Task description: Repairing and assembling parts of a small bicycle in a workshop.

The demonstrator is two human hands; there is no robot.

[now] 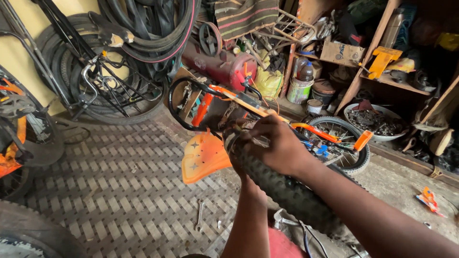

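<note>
Head view. Your right hand (277,145) sits at centre frame, fingers curled tight over the knobby tyre (287,191) that runs from centre down to lower right. Your left hand (236,160) comes up from below, mostly hidden behind the right one; it seems to grip the same tyre, but you cannot tell how firmly. Just behind them lies a small orange bike (248,107), and an orange plastic panel (203,155) with star shapes lies left of your hands.

Packages: a brown cardboard box (342,51) on the shelf, upper right; a white tub with a green label (300,91) and a dark-capped bottle (306,71) below it; a yellow bag (268,82) beside them.

The shelf's contents at far right are dim and hard to make out.

A spanner (200,216) lies on the woven mat (119,181), lower centre. Concrete floor shows at right. Spare tyres (148,28) hang against a yellow wall, upper left.
</note>
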